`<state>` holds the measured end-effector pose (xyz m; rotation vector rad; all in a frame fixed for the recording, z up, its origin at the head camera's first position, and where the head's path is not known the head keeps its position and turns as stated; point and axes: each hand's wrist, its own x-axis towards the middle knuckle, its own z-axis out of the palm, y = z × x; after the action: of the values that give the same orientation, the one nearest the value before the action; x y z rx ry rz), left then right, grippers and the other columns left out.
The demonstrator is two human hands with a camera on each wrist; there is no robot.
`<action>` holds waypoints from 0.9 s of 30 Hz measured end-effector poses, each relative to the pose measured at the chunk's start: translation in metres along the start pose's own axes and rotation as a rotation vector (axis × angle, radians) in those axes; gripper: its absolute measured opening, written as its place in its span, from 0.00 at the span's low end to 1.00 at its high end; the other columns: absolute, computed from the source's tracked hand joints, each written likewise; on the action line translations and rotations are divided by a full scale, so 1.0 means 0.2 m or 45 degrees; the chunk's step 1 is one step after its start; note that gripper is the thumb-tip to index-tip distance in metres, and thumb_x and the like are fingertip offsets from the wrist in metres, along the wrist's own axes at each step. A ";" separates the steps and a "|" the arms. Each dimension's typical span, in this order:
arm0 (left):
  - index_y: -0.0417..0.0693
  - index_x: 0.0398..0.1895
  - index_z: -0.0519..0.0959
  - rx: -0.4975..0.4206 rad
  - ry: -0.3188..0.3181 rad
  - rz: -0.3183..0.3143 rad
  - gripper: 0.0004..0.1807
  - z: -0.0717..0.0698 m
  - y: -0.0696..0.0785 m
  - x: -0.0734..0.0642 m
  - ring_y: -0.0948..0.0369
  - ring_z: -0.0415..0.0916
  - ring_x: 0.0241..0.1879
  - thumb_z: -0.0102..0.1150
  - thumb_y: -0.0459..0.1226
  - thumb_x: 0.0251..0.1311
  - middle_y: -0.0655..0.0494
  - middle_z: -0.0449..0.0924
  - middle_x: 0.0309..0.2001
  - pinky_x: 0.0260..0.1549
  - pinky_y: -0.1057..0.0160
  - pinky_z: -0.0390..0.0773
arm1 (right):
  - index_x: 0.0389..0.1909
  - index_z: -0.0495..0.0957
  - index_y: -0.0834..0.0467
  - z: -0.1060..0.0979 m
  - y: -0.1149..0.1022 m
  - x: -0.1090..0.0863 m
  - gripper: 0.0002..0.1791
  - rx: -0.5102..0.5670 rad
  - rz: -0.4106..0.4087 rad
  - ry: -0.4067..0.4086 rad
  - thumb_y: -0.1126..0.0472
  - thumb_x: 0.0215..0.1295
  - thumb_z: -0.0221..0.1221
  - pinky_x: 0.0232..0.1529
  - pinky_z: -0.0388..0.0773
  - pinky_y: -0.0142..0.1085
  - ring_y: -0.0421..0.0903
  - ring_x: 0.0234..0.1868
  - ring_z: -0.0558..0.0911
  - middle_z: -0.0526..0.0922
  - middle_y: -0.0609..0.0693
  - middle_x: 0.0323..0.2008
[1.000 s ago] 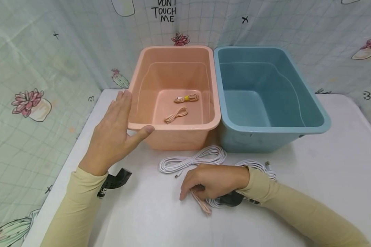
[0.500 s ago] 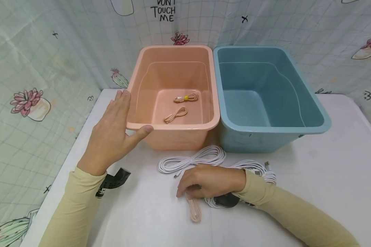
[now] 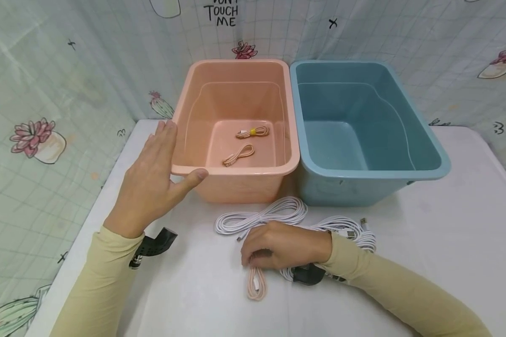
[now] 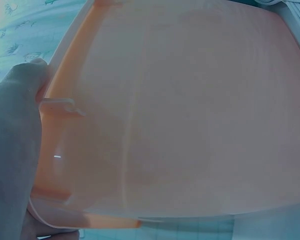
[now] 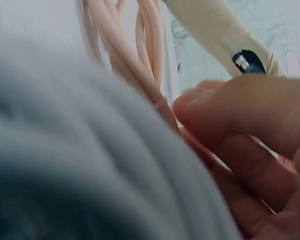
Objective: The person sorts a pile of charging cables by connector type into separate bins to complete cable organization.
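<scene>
My left hand (image 3: 149,187) rests at the front left corner of the peach bin (image 3: 253,171), fingers straight along its side and thumb over the front rim. The left wrist view shows that hand against the rim of the bin (image 4: 190,110). With curled fingers my right hand (image 3: 278,245) pinches a coiled peach cable (image 3: 257,286) at its upper end. Its loop hangs toward the front, with a pale connector showing. In the right wrist view the cable strands (image 5: 150,40) run down to the fingertips (image 5: 192,102). Two peach cables, one with a yellow tie (image 3: 253,132), lie inside the bin.
A blue bin (image 3: 375,174) stands right beside the peach one. Bundled white cables (image 3: 263,220) lie in front of the bins, and another white bundle (image 3: 367,241) is partly hidden under my right forearm. A printed curtain (image 3: 109,61) hangs behind and at the left.
My right hand has shifted slightly left with the peach cable, which has swung from slanting right to hanging toward the front, its connector now visible. The left hand stays on the bin.
</scene>
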<state>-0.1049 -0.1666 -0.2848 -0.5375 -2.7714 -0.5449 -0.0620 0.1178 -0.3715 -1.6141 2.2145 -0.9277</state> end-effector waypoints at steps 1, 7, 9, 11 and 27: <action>0.45 0.85 0.44 -0.001 -0.004 -0.003 0.59 0.00 0.00 0.00 0.49 0.44 0.85 0.50 0.72 0.65 0.46 0.47 0.85 0.80 0.41 0.56 | 0.42 0.87 0.51 -0.01 0.00 0.00 0.06 -0.004 0.000 0.007 0.64 0.70 0.64 0.56 0.80 0.24 0.33 0.50 0.85 0.90 0.40 0.42; 0.46 0.85 0.43 -0.006 -0.015 -0.008 0.58 0.00 0.00 0.01 0.50 0.43 0.86 0.52 0.71 0.65 0.46 0.46 0.85 0.82 0.43 0.53 | 0.45 0.87 0.52 -0.04 -0.02 -0.02 0.13 -0.077 0.028 0.006 0.70 0.65 0.63 0.60 0.80 0.28 0.37 0.55 0.84 0.89 0.41 0.47; 0.46 0.85 0.44 -0.005 -0.014 -0.004 0.58 -0.01 0.00 0.01 0.50 0.43 0.86 0.52 0.70 0.65 0.46 0.46 0.85 0.83 0.45 0.52 | 0.45 0.86 0.52 -0.04 -0.02 -0.02 0.15 -0.084 0.051 -0.011 0.71 0.63 0.62 0.60 0.80 0.29 0.37 0.55 0.84 0.89 0.42 0.48; 0.46 0.85 0.44 -0.005 -0.014 -0.002 0.58 -0.01 0.00 0.01 0.49 0.43 0.86 0.51 0.71 0.66 0.46 0.47 0.85 0.83 0.46 0.51 | 0.46 0.86 0.51 -0.05 -0.03 -0.02 0.16 -0.096 0.074 -0.021 0.71 0.62 0.63 0.61 0.80 0.30 0.38 0.56 0.83 0.88 0.42 0.49; 0.45 0.85 0.43 -0.024 -0.020 -0.004 0.59 0.00 0.00 0.00 0.48 0.43 0.85 0.51 0.71 0.65 0.46 0.45 0.85 0.83 0.44 0.51 | 0.42 0.88 0.50 0.00 -0.02 -0.01 0.08 -0.166 0.054 0.059 0.63 0.64 0.71 0.52 0.80 0.24 0.35 0.46 0.84 0.89 0.40 0.39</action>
<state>-0.1053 -0.1670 -0.2842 -0.5444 -2.7847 -0.5710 -0.0588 0.1181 -0.3695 -1.6084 2.3764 -0.8331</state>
